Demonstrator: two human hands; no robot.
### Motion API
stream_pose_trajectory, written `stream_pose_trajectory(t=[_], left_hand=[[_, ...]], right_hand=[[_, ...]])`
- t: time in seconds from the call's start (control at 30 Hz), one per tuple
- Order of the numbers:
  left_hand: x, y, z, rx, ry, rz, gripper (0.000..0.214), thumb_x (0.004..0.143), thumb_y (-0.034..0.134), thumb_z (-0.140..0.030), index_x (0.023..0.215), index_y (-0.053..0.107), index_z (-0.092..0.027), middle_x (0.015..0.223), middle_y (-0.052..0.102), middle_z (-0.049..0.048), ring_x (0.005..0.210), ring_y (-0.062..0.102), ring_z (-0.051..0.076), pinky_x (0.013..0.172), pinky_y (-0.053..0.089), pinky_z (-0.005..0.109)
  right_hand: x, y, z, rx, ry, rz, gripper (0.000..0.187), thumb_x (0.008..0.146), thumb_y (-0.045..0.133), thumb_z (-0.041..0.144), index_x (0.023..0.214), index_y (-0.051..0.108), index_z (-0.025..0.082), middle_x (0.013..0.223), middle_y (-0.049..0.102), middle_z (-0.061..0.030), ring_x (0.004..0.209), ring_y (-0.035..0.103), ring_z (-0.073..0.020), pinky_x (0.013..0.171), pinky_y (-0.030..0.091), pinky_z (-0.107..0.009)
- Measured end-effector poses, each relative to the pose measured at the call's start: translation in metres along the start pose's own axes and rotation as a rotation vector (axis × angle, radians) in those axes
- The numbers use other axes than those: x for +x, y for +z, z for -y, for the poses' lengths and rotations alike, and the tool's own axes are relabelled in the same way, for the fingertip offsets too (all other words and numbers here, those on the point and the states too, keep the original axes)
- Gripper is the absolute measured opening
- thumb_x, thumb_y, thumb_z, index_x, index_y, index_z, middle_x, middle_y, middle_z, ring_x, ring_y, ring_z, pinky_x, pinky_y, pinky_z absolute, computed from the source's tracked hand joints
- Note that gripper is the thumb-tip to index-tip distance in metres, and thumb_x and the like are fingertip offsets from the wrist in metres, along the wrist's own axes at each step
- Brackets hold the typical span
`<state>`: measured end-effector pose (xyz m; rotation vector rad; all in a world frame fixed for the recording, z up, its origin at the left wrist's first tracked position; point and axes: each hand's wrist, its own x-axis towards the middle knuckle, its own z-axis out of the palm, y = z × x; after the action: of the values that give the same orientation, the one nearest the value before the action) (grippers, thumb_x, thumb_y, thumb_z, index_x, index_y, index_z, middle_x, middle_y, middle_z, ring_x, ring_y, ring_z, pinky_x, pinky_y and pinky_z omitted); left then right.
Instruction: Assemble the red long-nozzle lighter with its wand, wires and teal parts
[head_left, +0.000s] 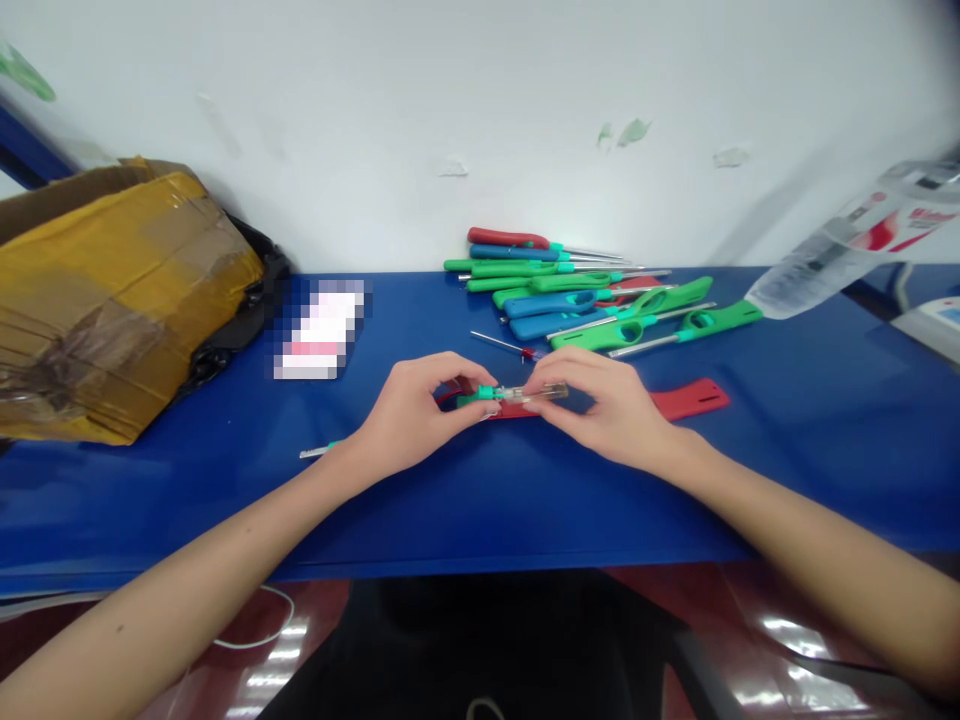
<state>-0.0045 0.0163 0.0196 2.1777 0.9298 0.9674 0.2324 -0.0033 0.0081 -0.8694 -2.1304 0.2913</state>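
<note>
Bright, even indoor light, pale wall [420, 120] washed out, soft shadows on the blue tabletop [525, 510], white glare on the glossy floor [795, 635] at near right, wide-angle bending and blur toward the edges

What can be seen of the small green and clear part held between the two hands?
The small green and clear plastic part is a slim, straight piece, green at its left end and see-through with an amber tint toward the right. It lies roughly level, pinched at the left end by the fingertips of the left hand and at the right end by those of the right hand. Beneath it is a flat red plastic piece; whether they touch cannot be told.
</note>
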Motion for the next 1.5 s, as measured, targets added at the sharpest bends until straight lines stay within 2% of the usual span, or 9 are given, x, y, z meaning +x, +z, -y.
stream_pose_trajectory(t=[0.13, 0.27, 0.57, 0.73, 0.93, 1.13, 1.27, 1.5], left_hand=[[0.001, -0.005, 0.001, -0.01, -0.069, -0.033, 0.019, 0.08, 0.076, -0.028, 0.094, 0.072, -0.017, 0.086, 0.073, 0.002, 0.074, 0.065, 0.013, 0.074, 0.053, 0.024], [0.001, -0.005, 0.001, -0.042, -0.121, -0.001, 0.024, 0.083, 0.073, -0.035, 0.099, 0.072, -0.017, 0.086, 0.074, 0.0015, 0.073, 0.065, 0.012, 0.073, 0.053, 0.022], [0.0, -0.004, 0.002, -0.046, -0.154, 0.082, 0.026, 0.091, 0.062, -0.038, 0.107, 0.073, -0.02, 0.097, 0.075, 0.0018, 0.079, 0.067, 0.014, 0.074, 0.052, 0.024], [0.0, -0.003, 0.001, -0.064, -0.186, 0.09, 0.03, 0.089, 0.065, -0.042, 0.107, 0.073, -0.019, 0.088, 0.074, 0.0025, 0.073, 0.064, 0.014, 0.068, 0.051, 0.024], [-0.001, -0.003, 0.0, -0.076, -0.2, 0.096, 0.029, 0.087, 0.067, -0.043, 0.101, 0.074, -0.019, 0.083, 0.074, 0.0022, 0.069, 0.062, 0.013, 0.065, 0.051, 0.023], [-0.001, -0.002, -0.001, -0.064, -0.158, 0.043, 0.026, 0.084, 0.071, -0.041, 0.095, 0.076, -0.018, 0.074, 0.071, 0.0013, 0.066, 0.062, 0.013, 0.064, 0.052, 0.023], [-0.002, -0.001, -0.005, -0.082, -0.132, 0.035, 0.026, 0.082, 0.073, -0.04, 0.094, 0.077, -0.018, 0.071, 0.07, 0.0008, 0.065, 0.062, 0.013, 0.065, 0.052, 0.023], [-0.002, 0.0, -0.008, -0.086, -0.086, 0.048, 0.022, 0.084, 0.073, -0.037, 0.096, 0.076, -0.019, 0.074, 0.07, 0.0002, 0.066, 0.062, 0.012, 0.065, 0.052, 0.021]], right_hand=[[0.001, -0.001, -0.002, 0.12, 0.162, -0.009, 0.006, 0.086, 0.07, 0.023, 0.092, 0.069, 0.021, 0.093, 0.072, -0.0037, 0.085, 0.068, -0.0187, 0.079, 0.055, -0.032], [0.001, -0.002, -0.004, 0.216, 0.311, -0.002, 0.012, 0.086, 0.07, 0.029, 0.094, 0.07, 0.021, 0.092, 0.074, -0.003, 0.081, 0.068, -0.0178, 0.078, 0.055, -0.031], [0.004, -0.002, -0.003, 0.221, 0.373, 0.056, 0.016, 0.09, 0.063, 0.032, 0.096, 0.072, 0.02, 0.093, 0.075, -0.0043, 0.08, 0.067, -0.0188, 0.074, 0.054, -0.031], [0.005, -0.003, -0.003, 0.306, 0.447, 0.095, 0.021, 0.091, 0.061, 0.036, 0.096, 0.072, 0.02, 0.092, 0.074, -0.0053, 0.078, 0.067, -0.0189, 0.071, 0.055, -0.031], [0.004, -0.003, -0.002, 0.316, 0.47, 0.106, 0.026, 0.092, 0.06, 0.042, 0.096, 0.073, 0.019, 0.09, 0.074, -0.0055, 0.076, 0.067, -0.0186, 0.071, 0.054, -0.03], [0.005, -0.002, -0.003, 0.46, 0.522, 0.119, 0.024, 0.089, 0.064, 0.04, 0.097, 0.071, 0.019, 0.09, 0.074, -0.0052, 0.077, 0.068, -0.0176, 0.071, 0.055, -0.03], [0.007, -0.004, -0.005, 0.581, 0.571, 0.18, 0.026, 0.088, 0.066, 0.041, 0.098, 0.071, 0.018, 0.09, 0.073, -0.0051, 0.078, 0.067, -0.0167, 0.073, 0.056, -0.031], [0.012, -0.007, -0.005, 0.605, 0.564, 0.226, 0.025, 0.09, 0.063, 0.041, 0.097, 0.071, 0.018, 0.091, 0.071, -0.0045, 0.078, 0.064, -0.0145, 0.075, 0.055, -0.029]])
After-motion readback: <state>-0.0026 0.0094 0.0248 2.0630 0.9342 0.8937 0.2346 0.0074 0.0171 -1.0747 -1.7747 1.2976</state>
